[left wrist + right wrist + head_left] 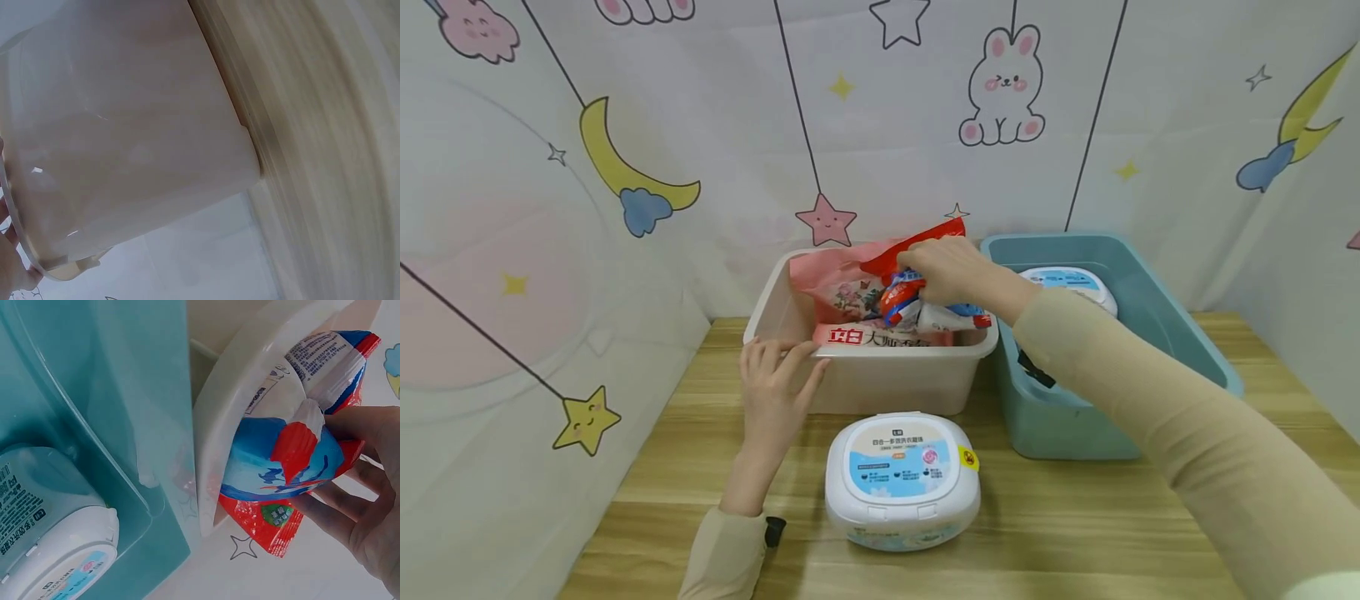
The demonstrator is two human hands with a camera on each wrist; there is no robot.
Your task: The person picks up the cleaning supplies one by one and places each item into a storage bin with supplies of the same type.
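In the head view my right hand is over the white bin, gripping a crumpled red, blue and white plastic bag. The right wrist view shows my thumb and fingers pinching this bag just inside the bin's rim. A red packet lies against it. My left hand holds the bin's front left rim, fingers over the edge and thumb outside; the left wrist view shows only part of this hand, beside the bin's wall. Inside the bin, a pink bag with printed flowers stands behind a packet with red lettering.
A white lidded tub with a blue label stands on the wooden table in front of the bin. To the right, touching or nearly touching it, is a teal bin holding a similar tub. A printed cloth hangs behind.
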